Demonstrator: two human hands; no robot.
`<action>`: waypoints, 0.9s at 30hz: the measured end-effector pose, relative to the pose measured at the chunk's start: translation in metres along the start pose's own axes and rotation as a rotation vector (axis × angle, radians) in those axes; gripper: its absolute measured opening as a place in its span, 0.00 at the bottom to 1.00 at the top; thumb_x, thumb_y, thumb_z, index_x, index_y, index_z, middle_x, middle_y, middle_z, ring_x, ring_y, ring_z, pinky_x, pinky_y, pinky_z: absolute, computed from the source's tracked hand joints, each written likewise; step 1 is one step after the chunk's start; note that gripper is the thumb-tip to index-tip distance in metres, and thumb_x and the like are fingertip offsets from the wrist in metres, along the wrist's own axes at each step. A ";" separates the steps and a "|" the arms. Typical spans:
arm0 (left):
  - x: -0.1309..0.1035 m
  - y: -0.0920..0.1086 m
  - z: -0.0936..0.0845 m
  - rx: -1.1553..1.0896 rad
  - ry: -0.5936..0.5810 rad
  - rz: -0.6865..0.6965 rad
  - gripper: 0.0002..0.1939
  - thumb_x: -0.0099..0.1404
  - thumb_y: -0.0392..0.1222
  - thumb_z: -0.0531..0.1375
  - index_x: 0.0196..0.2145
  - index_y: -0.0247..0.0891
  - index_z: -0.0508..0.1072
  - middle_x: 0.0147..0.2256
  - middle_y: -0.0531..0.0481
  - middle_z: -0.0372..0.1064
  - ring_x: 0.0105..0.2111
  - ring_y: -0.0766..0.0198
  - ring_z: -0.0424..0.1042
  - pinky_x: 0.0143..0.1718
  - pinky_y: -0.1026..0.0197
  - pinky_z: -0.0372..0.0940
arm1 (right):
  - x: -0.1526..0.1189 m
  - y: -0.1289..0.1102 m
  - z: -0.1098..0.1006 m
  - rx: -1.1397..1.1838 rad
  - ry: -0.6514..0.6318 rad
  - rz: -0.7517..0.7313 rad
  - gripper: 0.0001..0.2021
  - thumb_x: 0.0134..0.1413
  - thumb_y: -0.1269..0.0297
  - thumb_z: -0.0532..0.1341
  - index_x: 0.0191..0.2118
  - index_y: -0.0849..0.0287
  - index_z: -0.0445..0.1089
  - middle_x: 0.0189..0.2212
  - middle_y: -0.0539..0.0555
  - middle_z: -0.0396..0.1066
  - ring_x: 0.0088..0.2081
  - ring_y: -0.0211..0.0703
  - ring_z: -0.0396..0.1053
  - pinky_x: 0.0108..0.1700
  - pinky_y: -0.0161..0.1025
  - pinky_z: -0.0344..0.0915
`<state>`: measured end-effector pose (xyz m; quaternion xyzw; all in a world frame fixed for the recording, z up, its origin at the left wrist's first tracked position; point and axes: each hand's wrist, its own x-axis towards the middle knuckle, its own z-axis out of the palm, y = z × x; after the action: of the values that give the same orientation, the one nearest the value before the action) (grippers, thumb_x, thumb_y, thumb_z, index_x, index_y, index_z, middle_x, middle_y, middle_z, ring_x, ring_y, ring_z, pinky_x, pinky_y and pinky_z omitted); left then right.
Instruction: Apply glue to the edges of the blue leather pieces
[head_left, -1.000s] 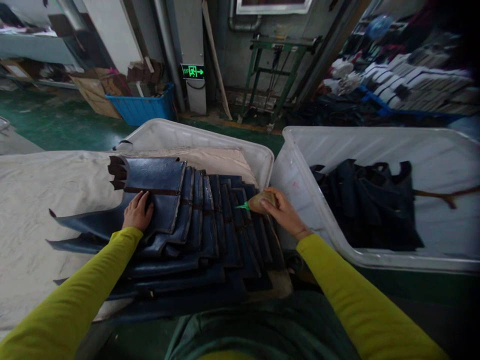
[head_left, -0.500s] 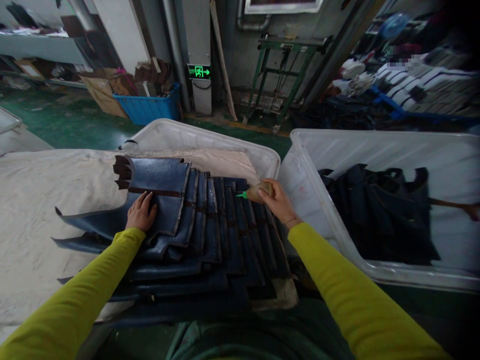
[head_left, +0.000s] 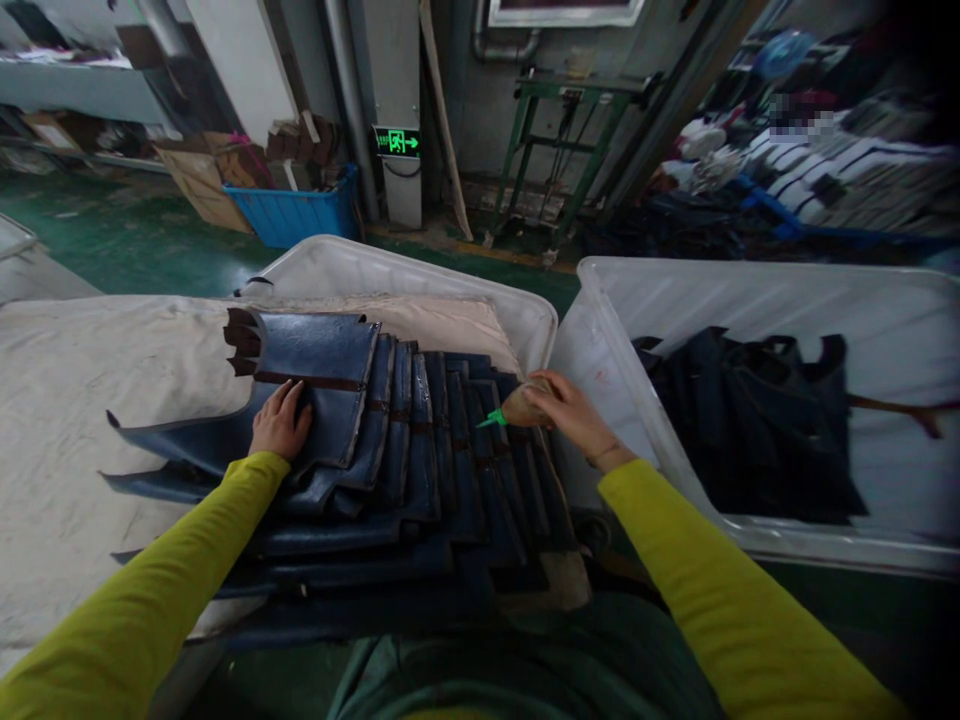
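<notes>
Several dark blue leather-like pieces (head_left: 322,345) lie overlapped in a fanned row, their stepped edges toward the right. My left hand (head_left: 281,420) rests on the top piece with its fingers spread, just below a brown strip (head_left: 330,382). Wrapped round a brownish squeeze bottle (head_left: 517,407), my right hand (head_left: 566,410) is above the right part of the row. The bottle's green nozzle (head_left: 493,419) points left and slightly down over the pieces. Whether the nozzle touches them I cannot tell. Under the row is a cream cloth (head_left: 67,400).
A white bin (head_left: 626,300) on the right holds dark blue pieces (head_left: 750,420). Another white bin (head_left: 442,275) stands behind the cloth. Farther back are a blue crate (head_left: 300,215), a green metal stand (head_left: 517,150) and an exit sign (head_left: 397,141).
My right hand has moved slightly right and down with the bottle, whose nozzle now tilts more downward. My left hand stays in place on the top piece.
</notes>
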<state>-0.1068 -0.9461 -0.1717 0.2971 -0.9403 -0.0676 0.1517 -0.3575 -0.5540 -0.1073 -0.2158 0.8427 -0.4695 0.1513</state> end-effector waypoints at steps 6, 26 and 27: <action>0.000 0.000 0.000 0.003 -0.003 0.004 0.28 0.64 0.50 0.48 0.60 0.40 0.54 0.60 0.44 0.51 0.58 0.50 0.53 0.55 0.47 0.53 | -0.005 0.003 -0.004 0.007 -0.047 0.004 0.19 0.47 0.52 0.59 0.45 0.56 0.67 0.40 0.55 0.69 0.41 0.51 0.68 0.31 0.41 0.69; 0.000 0.000 -0.001 0.007 -0.013 0.004 0.28 0.64 0.49 0.47 0.60 0.39 0.55 0.60 0.43 0.50 0.57 0.51 0.54 0.55 0.48 0.53 | 0.038 0.017 -0.010 0.098 0.273 0.097 0.26 0.44 0.51 0.60 0.49 0.58 0.63 0.41 0.56 0.66 0.37 0.44 0.67 0.22 0.31 0.65; 0.000 0.000 -0.001 0.007 -0.011 0.005 0.28 0.64 0.49 0.47 0.60 0.39 0.55 0.60 0.43 0.50 0.57 0.51 0.54 0.55 0.48 0.53 | 0.039 0.017 -0.010 0.099 0.271 0.102 0.26 0.43 0.51 0.60 0.49 0.58 0.63 0.40 0.56 0.66 0.37 0.44 0.67 0.22 0.31 0.65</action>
<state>-0.1066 -0.9460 -0.1705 0.2949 -0.9421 -0.0655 0.1456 -0.3995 -0.5585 -0.1186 -0.0996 0.8411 -0.5269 0.0702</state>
